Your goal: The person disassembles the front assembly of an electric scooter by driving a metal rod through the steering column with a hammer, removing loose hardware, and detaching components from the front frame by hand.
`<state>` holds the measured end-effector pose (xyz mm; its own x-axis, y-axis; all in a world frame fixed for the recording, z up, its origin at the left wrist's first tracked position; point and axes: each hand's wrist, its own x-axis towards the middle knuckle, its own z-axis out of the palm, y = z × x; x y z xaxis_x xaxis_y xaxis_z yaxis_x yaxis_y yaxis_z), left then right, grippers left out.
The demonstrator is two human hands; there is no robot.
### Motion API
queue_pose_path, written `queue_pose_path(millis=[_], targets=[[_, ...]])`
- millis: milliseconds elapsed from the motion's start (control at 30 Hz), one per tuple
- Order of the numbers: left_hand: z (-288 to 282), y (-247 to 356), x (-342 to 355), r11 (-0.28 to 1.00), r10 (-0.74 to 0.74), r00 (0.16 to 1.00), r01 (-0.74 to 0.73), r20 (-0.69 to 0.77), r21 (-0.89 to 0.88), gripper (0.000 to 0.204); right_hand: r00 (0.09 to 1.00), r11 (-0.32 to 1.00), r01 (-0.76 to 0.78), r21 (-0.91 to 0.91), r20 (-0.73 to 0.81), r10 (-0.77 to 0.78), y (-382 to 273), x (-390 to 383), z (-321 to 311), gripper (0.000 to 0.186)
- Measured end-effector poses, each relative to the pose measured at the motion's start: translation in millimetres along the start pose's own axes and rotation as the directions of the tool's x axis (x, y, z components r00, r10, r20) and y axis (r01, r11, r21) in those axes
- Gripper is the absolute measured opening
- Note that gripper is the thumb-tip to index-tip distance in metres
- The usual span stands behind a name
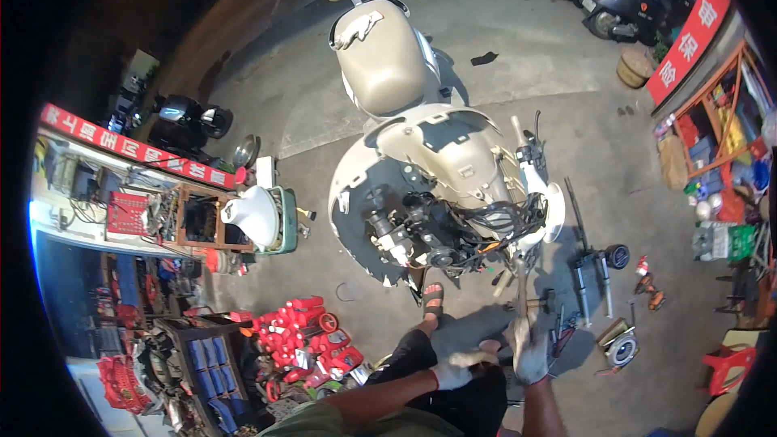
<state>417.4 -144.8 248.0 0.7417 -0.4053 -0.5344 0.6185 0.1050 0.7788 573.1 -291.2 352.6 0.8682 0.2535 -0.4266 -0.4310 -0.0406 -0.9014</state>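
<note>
My left hand (453, 371), in a pale work glove, is closed low in front of my body, on something I cannot make out. My right hand (528, 352), also gloved, is closed round a long metal rod (522, 295) that points up toward the front end of a partly dismantled cream scooter (457, 158). The scooter's handlebar (534, 154) leans at the right, and dark exposed cables and black parts (433, 226) fill its front. A beige seat (380, 65) with a backrest is at the far end.
Red toolboxes (307, 332) lie at lower left beside a dark shelf unit (202, 372). Fork tubes (583, 287), a drill (651, 291) and a small wheel (622, 350) lie on the floor at right. A red stool (724, 368) and cluttered shelves (720, 117) line the right, parked scooters beyond.
</note>
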Motion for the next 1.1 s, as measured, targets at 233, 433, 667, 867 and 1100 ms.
queue_pose_path(millis=[233, 433, 667, 867, 1100], targets=[[-112.0, 126.4, -48.5, 0.829, 0.372, 0.877, -0.167, -0.303, 0.534, 0.023, 0.984, 0.196, 0.163, -0.967, 0.173, 0.037, -167.8, 76.7, 70.1, 0.029], [-174.5, 114.2, -64.3, 0.714, 0.556, 0.759, -0.228, -0.338, 0.662, 0.025, 0.970, 0.058, 0.239, -0.969, 0.241, 0.038, -188.3, 120.7, 134.1, 0.025], [-199.6, 104.1, -75.3, 0.783, 0.456, 0.804, -0.158, -0.382, 0.602, 0.027, 0.939, -0.155, 0.339, -0.928, 0.322, 0.123, -172.6, 167.5, 161.1, 0.025], [-216.4, 100.5, -75.6, 0.800, 0.390, 0.823, -0.082, -0.412, 0.594, 0.029, 0.929, -0.207, 0.358, -0.910, 0.326, 0.173, -196.1, 180.9, 192.3, 0.027], [-218.4, 113.2, -81.3, 0.793, 0.362, 0.815, -0.014, -0.452, 0.609, 0.026, 0.938, -0.301, 0.335, -0.893, 0.285, 0.197, -189.4, 198.8, 201.1, 0.022]])
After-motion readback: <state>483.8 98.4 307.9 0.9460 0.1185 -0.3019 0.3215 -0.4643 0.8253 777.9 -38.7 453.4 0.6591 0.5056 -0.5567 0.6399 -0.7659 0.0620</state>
